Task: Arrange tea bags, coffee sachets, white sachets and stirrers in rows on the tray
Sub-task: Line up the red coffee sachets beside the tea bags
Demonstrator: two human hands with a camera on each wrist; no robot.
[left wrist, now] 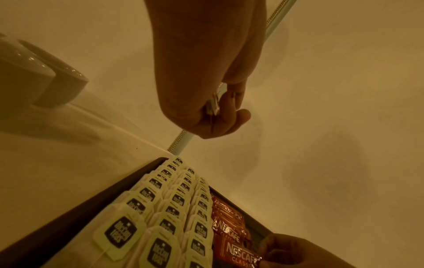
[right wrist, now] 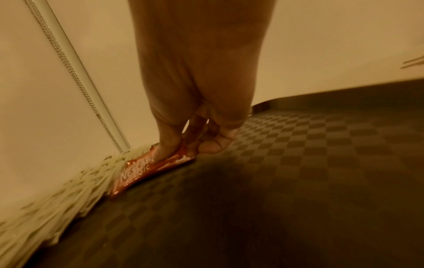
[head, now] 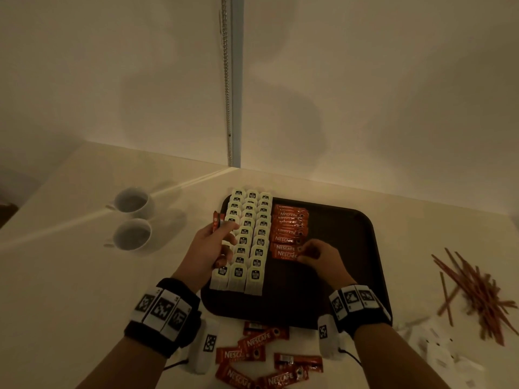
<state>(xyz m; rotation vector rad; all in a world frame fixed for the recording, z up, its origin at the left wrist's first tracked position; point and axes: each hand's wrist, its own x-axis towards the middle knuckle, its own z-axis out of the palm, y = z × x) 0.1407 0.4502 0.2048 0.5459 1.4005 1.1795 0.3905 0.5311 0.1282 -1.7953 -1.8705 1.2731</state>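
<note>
Three tea bag rows (head: 248,240) and red coffee sachets (head: 288,230) on dark tray (head: 351,248)

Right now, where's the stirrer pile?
In the head view the stirrers lie in a loose heap on the counter, off the tray's right edge, with the white sachets just nearer the person.

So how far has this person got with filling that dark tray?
Done: three rows of cream paper tea bags fill the left of the dark brown tray. In hand: the right hand sets a red coffee sachet onto a part-built row, while the left hand holds spare sachets. Left: loose red sachets, white sachets and brown stirrers on the counter.
</note>
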